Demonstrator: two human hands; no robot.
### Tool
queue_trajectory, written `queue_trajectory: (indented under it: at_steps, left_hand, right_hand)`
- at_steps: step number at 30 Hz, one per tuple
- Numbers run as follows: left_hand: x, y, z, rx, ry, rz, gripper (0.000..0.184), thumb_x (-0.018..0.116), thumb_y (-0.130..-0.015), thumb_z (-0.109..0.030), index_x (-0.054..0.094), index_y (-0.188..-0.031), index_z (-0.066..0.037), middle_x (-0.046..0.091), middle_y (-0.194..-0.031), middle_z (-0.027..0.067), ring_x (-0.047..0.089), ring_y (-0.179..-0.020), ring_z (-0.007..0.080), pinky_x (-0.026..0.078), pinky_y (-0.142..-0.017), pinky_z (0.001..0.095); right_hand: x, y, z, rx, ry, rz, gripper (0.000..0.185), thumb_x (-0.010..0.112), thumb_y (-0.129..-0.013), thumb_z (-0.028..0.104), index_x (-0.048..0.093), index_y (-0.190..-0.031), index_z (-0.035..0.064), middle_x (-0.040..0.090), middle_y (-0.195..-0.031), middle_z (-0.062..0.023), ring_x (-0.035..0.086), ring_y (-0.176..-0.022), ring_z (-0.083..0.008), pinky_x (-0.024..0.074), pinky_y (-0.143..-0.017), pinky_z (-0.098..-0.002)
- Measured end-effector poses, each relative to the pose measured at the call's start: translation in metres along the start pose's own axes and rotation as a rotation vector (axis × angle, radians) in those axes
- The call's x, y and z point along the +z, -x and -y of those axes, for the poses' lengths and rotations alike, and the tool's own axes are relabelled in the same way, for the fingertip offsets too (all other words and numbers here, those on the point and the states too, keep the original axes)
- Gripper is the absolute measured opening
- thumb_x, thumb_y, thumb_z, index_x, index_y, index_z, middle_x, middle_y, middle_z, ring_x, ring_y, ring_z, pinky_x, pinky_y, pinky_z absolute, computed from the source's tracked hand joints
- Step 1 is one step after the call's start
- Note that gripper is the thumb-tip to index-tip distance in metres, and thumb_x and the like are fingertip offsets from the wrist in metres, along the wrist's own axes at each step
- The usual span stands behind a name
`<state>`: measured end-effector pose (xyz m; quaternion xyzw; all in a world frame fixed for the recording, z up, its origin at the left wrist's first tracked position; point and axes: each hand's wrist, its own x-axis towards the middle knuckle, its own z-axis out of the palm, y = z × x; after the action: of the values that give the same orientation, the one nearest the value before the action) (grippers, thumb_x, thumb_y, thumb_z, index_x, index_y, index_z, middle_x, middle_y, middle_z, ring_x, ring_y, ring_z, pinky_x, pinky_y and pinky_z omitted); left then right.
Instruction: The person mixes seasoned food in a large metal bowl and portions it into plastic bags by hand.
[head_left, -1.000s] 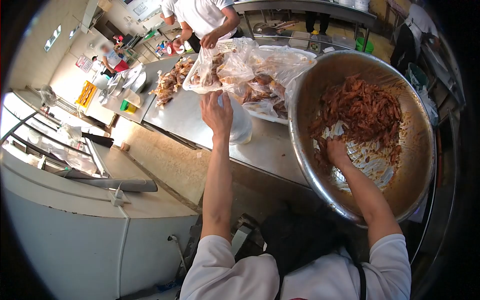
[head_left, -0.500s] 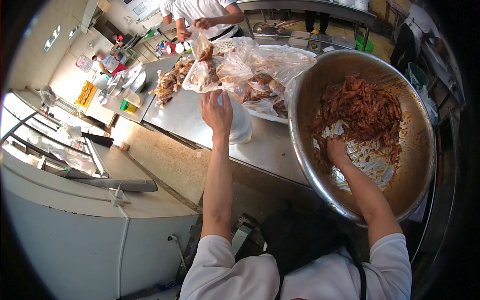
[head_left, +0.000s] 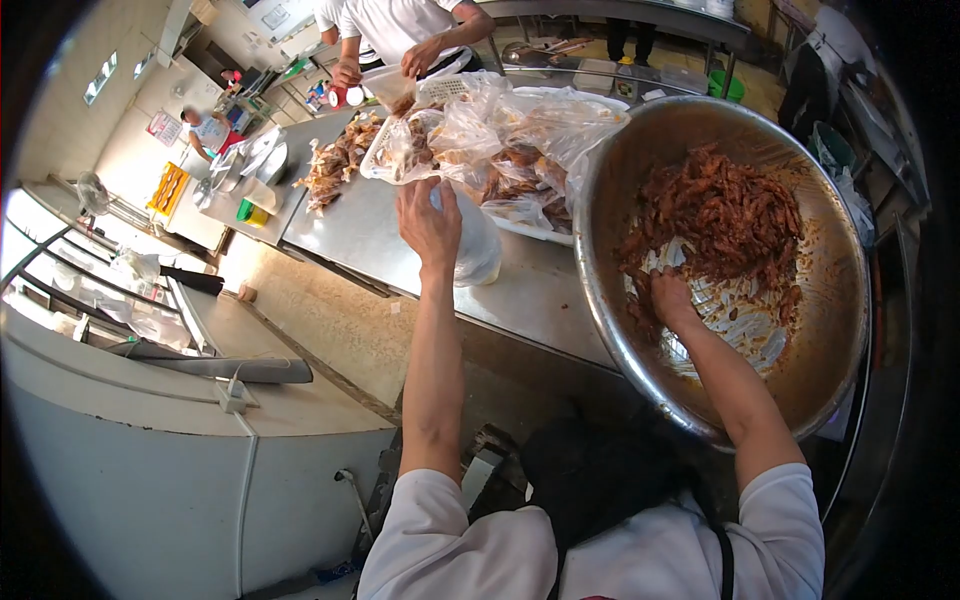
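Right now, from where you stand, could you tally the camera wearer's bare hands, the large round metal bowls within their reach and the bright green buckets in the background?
Bare hands, left hand and right hand: 2
Large metal bowl: 1
Bright green bucket: 1
Total: 4

- Along the near edge of the desk [head_left: 540,310], a strip of bare steel lets a hand pass between the translucent plastic [head_left: 480,252] and the bowl [head_left: 612,330].
- Another open stretch runs left of the left hand [head_left: 428,225], up to the loose meat [head_left: 335,165].
- The heaped white basket [head_left: 372,172] blocks reaching towards the far edge; a co-worker's hand [head_left: 425,55] and bag [head_left: 393,88] obstruct its far left corner.
- The bowl's raised rim bars low sideways entry; whether it overhangs the desk is hard to tell.
- Inside, dark red pieces [head_left: 720,215] obstruct the far part, the right hand [head_left: 670,297] the left; the right wall offers room.
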<state>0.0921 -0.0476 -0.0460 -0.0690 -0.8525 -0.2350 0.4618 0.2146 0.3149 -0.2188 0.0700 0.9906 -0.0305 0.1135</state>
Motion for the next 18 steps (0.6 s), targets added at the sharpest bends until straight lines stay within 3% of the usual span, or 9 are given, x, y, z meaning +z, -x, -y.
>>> queue_trajectory:
  at_steps: [4, 7, 10, 18]
  left_hand:
    - [-0.01, -0.011, 0.006, -0.074, 0.054, 0.221, 0.023, 0.066, -0.082, -0.021, 0.067, -0.1, -0.007, 0.061, -0.106, 0.0139, 0.056, -0.096, 0.0331, 0.044, -0.084, 0.0421]
    - [-0.03, -0.012, -0.014, 0.026, -0.115, 0.133, 0.033, 0.066, -0.082, -0.022, 0.064, -0.111, -0.007, 0.056, -0.12, 0.0172, 0.049, -0.112, 0.0367, 0.039, -0.095, 0.0471]
    - [-0.047, -0.008, -0.04, 0.0, -0.007, 0.058, 0.038, 0.066, -0.082, -0.022, 0.062, -0.116, -0.006, 0.051, -0.128, 0.0183, 0.041, -0.121, 0.0398, 0.033, -0.101, 0.0515]
    - [-0.056, 0.011, -0.082, 0.016, 0.127, 0.098, 0.03, 0.065, -0.083, -0.015, 0.063, -0.11, -0.004, 0.056, -0.121, 0.0175, 0.046, -0.117, 0.0363, 0.036, -0.101, 0.045]
  right_hand:
    - [-0.003, -0.004, -0.006, -0.04, -0.002, 0.015, 0.033, 0.055, -0.083, 0.007, 0.055, -0.116, 0.0036, 0.057, -0.113, -0.02, 0.061, -0.1, -0.0376, 0.0536, -0.079, -0.0456]
    - [-0.02, -0.008, -0.018, -0.012, -0.163, 0.012, 0.035, 0.058, -0.077, 0.005, 0.054, -0.112, 0.0012, 0.06, -0.105, -0.0244, 0.061, -0.098, -0.0404, 0.0512, -0.08, -0.0478]
    - [-0.046, 0.0, -0.024, -0.011, -0.353, -0.033, 0.033, 0.057, -0.075, 0.004, 0.053, -0.108, -0.0005, 0.062, -0.099, -0.0277, 0.06, -0.097, -0.0435, 0.0485, -0.08, -0.051]
    - [-0.052, 0.0, -0.027, 0.03, -0.375, -0.026, 0.031, 0.055, -0.077, 0.006, 0.053, -0.106, -0.0005, 0.062, -0.098, -0.0284, 0.059, -0.097, -0.0443, 0.0474, -0.083, -0.0512]
